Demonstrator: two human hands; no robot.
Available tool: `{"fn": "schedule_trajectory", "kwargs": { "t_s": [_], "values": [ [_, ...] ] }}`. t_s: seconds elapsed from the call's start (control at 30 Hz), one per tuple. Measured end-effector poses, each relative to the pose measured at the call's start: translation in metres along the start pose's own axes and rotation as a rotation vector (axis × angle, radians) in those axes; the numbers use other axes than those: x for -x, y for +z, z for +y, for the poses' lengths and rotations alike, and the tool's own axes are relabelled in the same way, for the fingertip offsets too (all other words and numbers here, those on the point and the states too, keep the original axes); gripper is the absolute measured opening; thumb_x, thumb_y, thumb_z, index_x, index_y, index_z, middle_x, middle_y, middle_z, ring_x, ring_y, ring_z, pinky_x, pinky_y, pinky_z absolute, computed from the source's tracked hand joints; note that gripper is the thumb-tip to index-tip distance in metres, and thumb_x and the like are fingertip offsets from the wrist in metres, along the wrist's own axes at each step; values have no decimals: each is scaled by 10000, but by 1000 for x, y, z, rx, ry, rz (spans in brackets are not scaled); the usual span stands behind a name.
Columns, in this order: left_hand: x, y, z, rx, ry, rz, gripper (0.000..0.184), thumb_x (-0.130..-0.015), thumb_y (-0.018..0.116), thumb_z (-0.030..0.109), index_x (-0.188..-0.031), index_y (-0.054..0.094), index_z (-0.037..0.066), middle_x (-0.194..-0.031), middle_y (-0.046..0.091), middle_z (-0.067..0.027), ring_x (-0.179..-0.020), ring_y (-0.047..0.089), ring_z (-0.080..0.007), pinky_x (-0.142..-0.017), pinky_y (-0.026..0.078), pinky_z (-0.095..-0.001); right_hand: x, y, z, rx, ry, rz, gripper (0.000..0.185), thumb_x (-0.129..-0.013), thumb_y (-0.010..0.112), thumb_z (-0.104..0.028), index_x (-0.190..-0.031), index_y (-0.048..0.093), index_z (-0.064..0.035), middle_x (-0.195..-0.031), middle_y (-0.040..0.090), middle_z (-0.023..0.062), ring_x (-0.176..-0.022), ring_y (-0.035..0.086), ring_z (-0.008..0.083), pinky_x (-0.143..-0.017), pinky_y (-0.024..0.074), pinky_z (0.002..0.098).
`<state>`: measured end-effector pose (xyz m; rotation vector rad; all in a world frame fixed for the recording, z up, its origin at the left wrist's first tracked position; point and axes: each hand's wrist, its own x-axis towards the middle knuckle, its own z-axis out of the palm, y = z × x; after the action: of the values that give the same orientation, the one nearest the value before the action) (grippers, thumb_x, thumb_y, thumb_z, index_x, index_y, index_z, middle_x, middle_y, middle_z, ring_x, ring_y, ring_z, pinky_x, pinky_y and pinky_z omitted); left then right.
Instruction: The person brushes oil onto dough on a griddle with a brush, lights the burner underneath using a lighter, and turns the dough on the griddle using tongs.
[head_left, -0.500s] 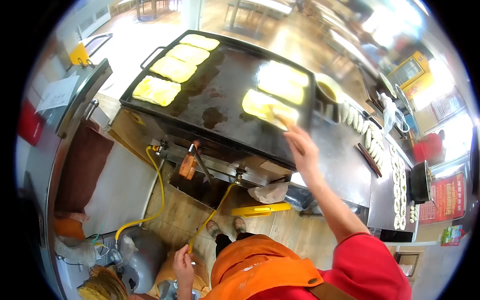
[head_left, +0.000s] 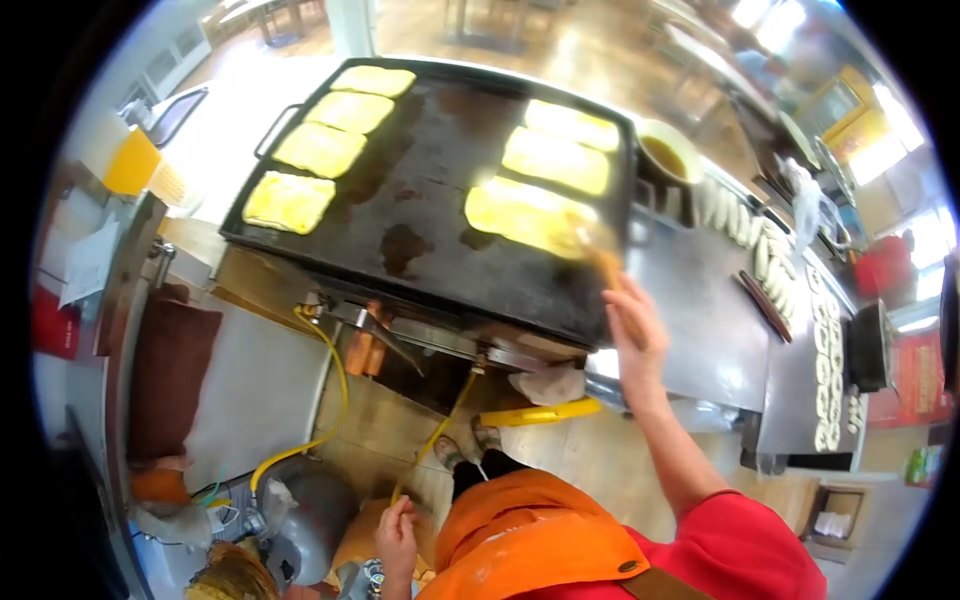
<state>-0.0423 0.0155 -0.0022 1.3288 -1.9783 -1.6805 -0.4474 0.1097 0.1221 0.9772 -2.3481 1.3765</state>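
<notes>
My right hand (head_left: 640, 335) is closed round the wooden handle of a brush (head_left: 604, 262) over the griddle's right side. The blurred brush head meets the right end of the nearest pale yellow flatbread (head_left: 515, 213). Behind that bread lie two more, a middle flatbread (head_left: 555, 160) and a far flatbread (head_left: 570, 124). Low beside the orange apron, my left hand (head_left: 397, 540) hangs with its fingers loosely curled in and nothing visible in them. A yellow hose (head_left: 433, 440) passes just beyond its fingertips.
Several flatbreads (head_left: 290, 202) line the left side of the black griddle (head_left: 400, 185). A bowl of brown liquid (head_left: 668, 158) stands at its right. Dough rolls (head_left: 775, 265), a dark rolling pin (head_left: 765, 307) and rows of filled dough (head_left: 828, 360) lie on the metal counter (head_left: 700, 320). A gas cylinder (head_left: 310, 510) stands below left.
The view has shifted, so the griddle sits slightly further left. My right hand has drawn the brush toward the near bread's right end. My left hand still hangs low.
</notes>
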Motion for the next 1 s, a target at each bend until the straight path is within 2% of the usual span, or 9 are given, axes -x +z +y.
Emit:
{"fn": "schedule_trajectory", "kwargs": {
  "t_s": [0.13, 0.2, 0.37, 0.5, 0.6, 0.77, 0.8, 0.87, 1.0],
  "values": [
    [-7, 2, 12, -73, 35, 39, 258, -880, 455, 0, -1111, 568, -13, -943, 604, -123, -772, 627, -193, -686, 502, -278, -21, 6, 33, 26, -31, -137, 262, -772, 605, 79, -985, 648, -66, -1156, 583, 161, -1042, 589, 280, -850, 477, 298],
    [-5, 1, 21, -100, -3, 43, 253, -882, 460, 10, -1109, 569, -11, -941, 608, -120, -769, 628, -191, -684, 500, -278, -28, 4, 34, -86, 49, -88, 249, -777, 599, 74, -984, 644, -58, -1157, 582, 159, -1035, 592, 275, -847, 477, 291],
    [-6, -1, 25, -115, -19, 36, 252, -893, 458, 27, -1118, 568, 4, -958, 611, -112, -787, 625, -184, -675, 498, -277, -45, 15, 41, 32, -56, -100, 250, -778, 614, 57, -986, 651, -76, -1137, 600, 139, -1023, 598, 252, -843, 476, 295],
    [-5, 8, 8, -127, -26, 18, 247, -909, 442, 38, -1125, 559, 10, -972, 601, -91, -801, 610, -157, -628, 485, -258, -61, 19, 27, -42, -96, 56, 263, -769, 620, 58, -988, 647, -85, -1158, 589, 131, -1024, 595, 261, -839, 476, 294],
    [-6, 8, 17, -174, 12, -9, 244, -912, 442, 40, -1123, 562, 16, -973, 597, -87, -790, 604, -151, -617, 482, -253, -62, 38, 39, 2, -81, -210, 259, -762, 616, 79, -977, 646, -62, -1170, 583, 136, -1025, 595, 254, -833, 479, 287],
    [-10, 8, 18, -91, -43, 0, 248, -904, 452, 28, -1125, 565, 10, -966, 600, -103, -802, 615, -172, -664, 493, -271, -50, 32, 26, -54, -110, 17, 270, -757, 612, 95, -967, 650, -69, -1166, 582, 136, -1033, 590, 254, -854, 474, 287],
    [-11, 8, 19, -80, -38, 4, 258, -894, 453, 11, -1125, 567, 9, -958, 602, -113, -796, 619, -183, -676, 497, -280, -44, 31, 32, 47, -150, -1, 264, -756, 614, 98, -961, 652, -64, -1163, 584, 137, -1033, 590, 246, -853, 473, 279],
    [-16, 7, 17, -77, -27, -8, 268, -884, 453, -9, -1125, 568, 6, -946, 601, -122, -788, 623, -193, -687, 501, -289, -38, 27, 36, -61, 18, -110, 252, -759, 614, 99, -952, 654, -57, -1159, 584, 150, -1030, 592, 246, -856, 474, 283],
    [-19, 6, 16, -78, -10, -35, 268, -884, 449, -14, -1124, 567, 1, -941, 598, -124, -780, 622, -192, -683, 502, -287, -37, 3, 12, 25, -62, 20, 243, -768, 612, 92, -954, 655, -59, -1179, 573, 157, -1020, 598, 248, -852, 476, 278]
  ]
}}
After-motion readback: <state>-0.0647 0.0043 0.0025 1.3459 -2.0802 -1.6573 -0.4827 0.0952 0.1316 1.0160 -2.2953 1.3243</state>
